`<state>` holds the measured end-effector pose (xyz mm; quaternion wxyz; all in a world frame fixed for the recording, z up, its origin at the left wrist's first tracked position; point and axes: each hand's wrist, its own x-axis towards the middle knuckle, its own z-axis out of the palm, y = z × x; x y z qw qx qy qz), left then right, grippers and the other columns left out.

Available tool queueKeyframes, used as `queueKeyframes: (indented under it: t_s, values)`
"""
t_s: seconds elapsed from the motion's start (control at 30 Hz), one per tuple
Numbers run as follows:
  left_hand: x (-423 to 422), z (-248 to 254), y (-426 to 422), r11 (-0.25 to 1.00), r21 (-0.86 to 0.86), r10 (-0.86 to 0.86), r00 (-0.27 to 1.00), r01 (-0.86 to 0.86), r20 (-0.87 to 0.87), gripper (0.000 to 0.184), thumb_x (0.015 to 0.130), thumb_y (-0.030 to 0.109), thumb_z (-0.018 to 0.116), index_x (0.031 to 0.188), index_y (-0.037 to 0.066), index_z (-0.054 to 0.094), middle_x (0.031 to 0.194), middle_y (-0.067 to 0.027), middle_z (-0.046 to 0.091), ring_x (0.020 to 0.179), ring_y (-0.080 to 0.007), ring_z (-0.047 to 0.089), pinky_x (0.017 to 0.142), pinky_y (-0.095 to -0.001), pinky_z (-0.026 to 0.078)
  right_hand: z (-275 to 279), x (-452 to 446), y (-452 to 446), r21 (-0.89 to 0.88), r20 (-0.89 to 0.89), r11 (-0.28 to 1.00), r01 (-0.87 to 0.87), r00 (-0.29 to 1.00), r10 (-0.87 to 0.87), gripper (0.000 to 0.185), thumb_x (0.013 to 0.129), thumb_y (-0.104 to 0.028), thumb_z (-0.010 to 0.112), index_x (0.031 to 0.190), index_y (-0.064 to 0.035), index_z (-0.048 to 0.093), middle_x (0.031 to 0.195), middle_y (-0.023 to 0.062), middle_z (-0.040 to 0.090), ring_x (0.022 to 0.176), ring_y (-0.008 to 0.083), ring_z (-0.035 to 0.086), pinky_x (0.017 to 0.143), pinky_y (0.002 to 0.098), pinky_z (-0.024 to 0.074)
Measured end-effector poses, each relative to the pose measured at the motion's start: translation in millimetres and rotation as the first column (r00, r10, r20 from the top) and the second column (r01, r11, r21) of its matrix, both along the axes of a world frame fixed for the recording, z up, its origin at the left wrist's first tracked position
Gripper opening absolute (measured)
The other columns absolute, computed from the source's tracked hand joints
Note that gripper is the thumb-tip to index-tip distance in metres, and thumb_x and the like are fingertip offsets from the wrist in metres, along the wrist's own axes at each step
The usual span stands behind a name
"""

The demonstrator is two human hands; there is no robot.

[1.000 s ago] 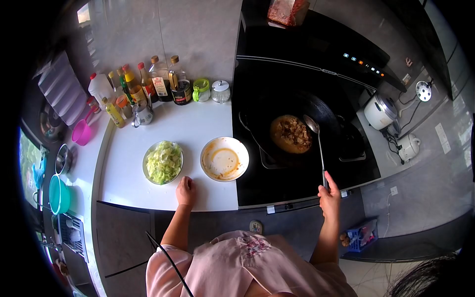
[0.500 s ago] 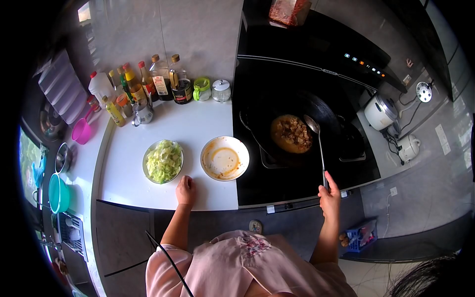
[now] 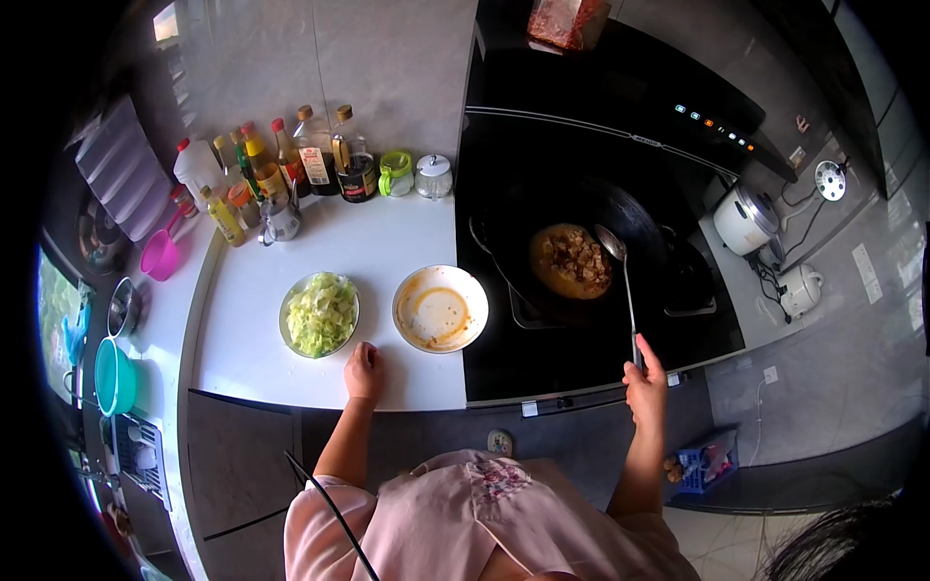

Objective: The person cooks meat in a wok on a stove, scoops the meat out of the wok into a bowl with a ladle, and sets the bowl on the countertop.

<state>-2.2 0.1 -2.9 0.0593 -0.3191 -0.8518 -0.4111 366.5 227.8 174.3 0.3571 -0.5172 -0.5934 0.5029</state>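
Note:
My right hand (image 3: 646, 384) is closed round the handle of a long metal ladle (image 3: 628, 290). The ladle's bowl rests against the inner right side of a dark wok (image 3: 630, 218), beside brown chunks of food in liquid (image 3: 572, 261). On the white counter, my left hand (image 3: 363, 371) lies closed in a loose fist near the front edge, with nothing visible in it. Just above and left of it is a bowl of chopped green leaves (image 3: 322, 315). To its upper right stands a white bowl (image 3: 440, 309), empty but for orange-brown sauce stains.
Several sauce bottles (image 3: 291, 160), a metal pot (image 3: 280, 221) and two jars line the wall behind the counter. Pink (image 3: 160, 257) and teal (image 3: 116, 378) plastic vessels are at the left. A rice cooker (image 3: 745, 219) and a white kettle (image 3: 800, 289) stand right of the stove.

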Motion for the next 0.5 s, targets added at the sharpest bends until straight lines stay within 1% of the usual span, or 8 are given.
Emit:
queueKeyframes:
  t_s: [0.07,0.13,0.23,0.27,0.33,0.37,0.43,0.5]
  values:
    - [0.1,0.6,0.1,1.000,0.002,0.001,1.000,-0.001,0.003,0.005,0.076,0.007,0.055,0.077,0.005,0.051,0.069,-0.0137,0.056,0.064,-0.0327,0.056,0.058,-0.0398,0.044,1.3,0.1,-0.4,-0.002,0.005,1.000,0.003,1.000,-0.003,0.049,0.083,-0.001,0.053,0.129,-0.0205,0.049,0.060,-0.0026,0.046,0.039,0.0007,0.032,0.033,0.0159,0.0263]
    - [-0.3,0.7,0.0,1.000,-0.003,-0.003,1.000,0.004,0.005,0.004,0.076,0.007,0.055,0.076,0.005,0.051,0.068,-0.0139,0.055,0.063,-0.0329,0.055,0.058,-0.0398,0.044,2.6,0.8,-0.6,-0.004,0.022,1.000,-0.003,1.000,0.003,0.049,0.083,-0.001,0.056,0.128,-0.0200,0.050,0.066,-0.0048,0.046,0.049,0.0027,0.038,0.038,0.0170,0.0301]
    - [-0.3,-0.1,0.0,1.000,-0.001,-0.001,1.000,0.001,0.004,0.004,0.075,0.006,0.055,0.076,0.005,0.051,0.068,-0.0142,0.055,0.063,-0.0331,0.055,0.057,-0.0399,0.044,5.8,0.1,-2.0,-0.019,0.034,1.000,0.001,0.999,0.000,0.049,0.083,0.000,0.056,0.128,-0.0176,0.050,0.071,-0.0041,0.048,0.052,0.0030,0.040,0.043,0.0170,0.0341]
    - [-0.4,-0.6,0.0,1.000,-0.001,-0.001,1.000,0.001,0.005,0.004,0.075,0.006,0.055,0.076,0.005,0.051,0.068,-0.0142,0.055,0.063,-0.0331,0.055,0.057,-0.0399,0.044,4.2,0.2,-1.2,-0.019,0.035,1.000,0.000,0.999,0.000,0.049,0.083,0.000,0.056,0.128,-0.0176,0.050,0.071,-0.0041,0.048,0.052,0.0030,0.040,0.043,0.0170,0.0341]
    - [-0.8,-1.2,-0.2,1.000,0.004,-0.004,1.000,0.004,0.001,0.004,0.075,0.007,0.055,0.076,0.005,0.052,0.068,-0.0143,0.055,0.063,-0.0333,0.055,0.057,-0.0401,0.044,-0.6,0.4,0.9,0.024,0.012,1.000,-0.002,1.000,0.002,0.049,0.083,0.002,0.055,0.128,-0.0145,0.050,0.078,-0.0035,0.050,0.056,0.0031,0.041,0.050,0.0170,0.0377]
    - [-0.6,-0.6,-0.2,1.000,0.003,-0.004,1.000,0.004,0.002,0.004,0.075,0.007,0.055,0.076,0.005,0.052,0.068,-0.0143,0.055,0.063,-0.0333,0.055,0.057,-0.0401,0.044,0.6,0.0,0.3,0.024,0.012,1.000,-0.002,1.000,0.002,0.049,0.083,0.002,0.055,0.128,-0.0145,0.050,0.078,-0.0035,0.050,0.056,0.0031,0.041,0.050,0.0170,0.0377]
    - [-0.2,0.9,-0.1,1.000,0.009,-0.008,1.000,0.008,-0.004,0.004,0.076,0.007,0.055,0.076,0.005,0.052,0.068,-0.0145,0.055,0.063,-0.0334,0.055,0.057,-0.0402,0.045,3.8,-1.2,-1.1,-0.004,-0.009,1.000,-0.002,1.000,0.002,0.049,0.082,0.004,0.055,0.128,-0.0125,0.050,0.084,-0.0032,0.051,0.059,0.0032,0.042,0.055,0.0170,0.0394]
    - [0.1,1.6,-0.1,1.000,0.007,-0.005,1.000,0.005,-0.001,0.004,0.076,0.007,0.056,0.076,0.005,0.052,0.068,-0.0145,0.056,0.063,-0.0335,0.056,0.057,-0.0402,0.045,2.9,-1.2,-0.6,0.006,-0.001,1.000,-0.003,1.000,0.003,0.049,0.082,0.004,0.055,0.128,-0.0128,0.050,0.083,-0.0033,0.051,0.059,0.0033,0.042,0.054,0.0170,0.0391]
